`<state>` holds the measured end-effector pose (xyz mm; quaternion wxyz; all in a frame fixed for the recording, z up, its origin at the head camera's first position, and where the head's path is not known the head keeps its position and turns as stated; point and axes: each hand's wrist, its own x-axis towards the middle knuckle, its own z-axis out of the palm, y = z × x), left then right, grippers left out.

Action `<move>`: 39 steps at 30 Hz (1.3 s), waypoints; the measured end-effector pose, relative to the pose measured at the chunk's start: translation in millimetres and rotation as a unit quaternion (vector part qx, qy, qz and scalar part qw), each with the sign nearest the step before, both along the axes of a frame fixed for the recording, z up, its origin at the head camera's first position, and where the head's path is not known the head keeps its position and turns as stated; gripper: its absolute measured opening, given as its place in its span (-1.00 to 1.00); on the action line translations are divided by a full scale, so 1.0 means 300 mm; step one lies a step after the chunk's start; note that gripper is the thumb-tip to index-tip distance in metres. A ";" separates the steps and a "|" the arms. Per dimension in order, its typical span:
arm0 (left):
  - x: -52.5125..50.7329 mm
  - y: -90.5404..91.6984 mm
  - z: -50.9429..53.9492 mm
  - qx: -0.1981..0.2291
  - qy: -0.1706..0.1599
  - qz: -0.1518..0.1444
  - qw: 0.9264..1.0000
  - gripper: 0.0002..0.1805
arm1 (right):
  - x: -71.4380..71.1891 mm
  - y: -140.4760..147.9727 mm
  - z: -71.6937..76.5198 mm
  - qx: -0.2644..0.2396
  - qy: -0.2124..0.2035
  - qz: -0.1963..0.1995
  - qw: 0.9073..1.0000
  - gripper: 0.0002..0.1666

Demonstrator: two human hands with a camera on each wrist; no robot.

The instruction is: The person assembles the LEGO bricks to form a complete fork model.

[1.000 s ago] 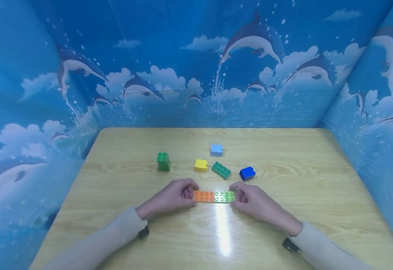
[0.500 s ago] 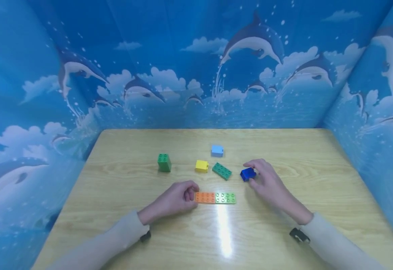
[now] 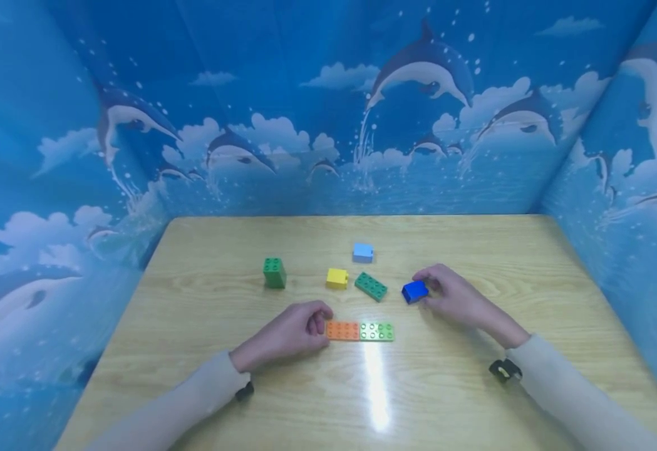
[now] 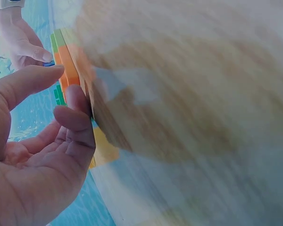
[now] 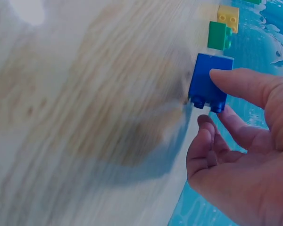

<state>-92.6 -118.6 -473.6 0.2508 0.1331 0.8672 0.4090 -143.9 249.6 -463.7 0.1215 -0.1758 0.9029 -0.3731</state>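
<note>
My left hand [image 3: 290, 331] pinches the left end of a flat orange building brick [image 3: 342, 331] between thumb and fingers. End to end with it, on its right, lies a light green brick [image 3: 377, 332] with studs facing up. Farther right, my right hand [image 3: 456, 299] grips a dark blue brick [image 3: 415, 292] that lies on its side. In the right wrist view the thumb presses one face of this blue brick [image 5: 210, 82], and its studs point toward the palm; the finger behind it is partly hidden.
Behind the row, a dark green flat brick [image 3: 371, 286], a yellow brick [image 3: 337, 279] and a light blue brick [image 3: 363, 253] lie on the wooden table [image 3: 204, 257]. A tall green brick [image 3: 274, 273] stands upright at the left. Dolphin-printed curtains [image 3: 305, 94] surround the table.
My right hand has let go of the light green brick, moved back and right, and taken hold of the dark blue brick. The left hand has stayed at the orange brick.
</note>
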 end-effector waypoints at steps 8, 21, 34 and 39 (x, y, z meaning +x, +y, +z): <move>0.003 0.004 -0.002 0.003 0.013 -0.008 1.000 -0.48 | 0.008 0.006 -0.004 -0.012 -0.033 -0.028 0.999 -0.49; -0.006 0.013 -0.004 0.014 0.010 0.000 1.000 -0.53 | 0.049 0.010 -0.019 -0.132 -0.013 -0.047 0.990 -0.54; -0.007 0.019 -0.011 0.015 0.020 0.004 1.000 -0.54 | 0.093 -0.017 -0.018 -0.181 -0.001 -0.053 0.982 -0.55; -0.004 0.016 -0.015 0.016 0.016 0.001 1.000 -0.56 | 0.126 -0.029 -0.023 -0.190 0.015 -0.023 0.981 -0.55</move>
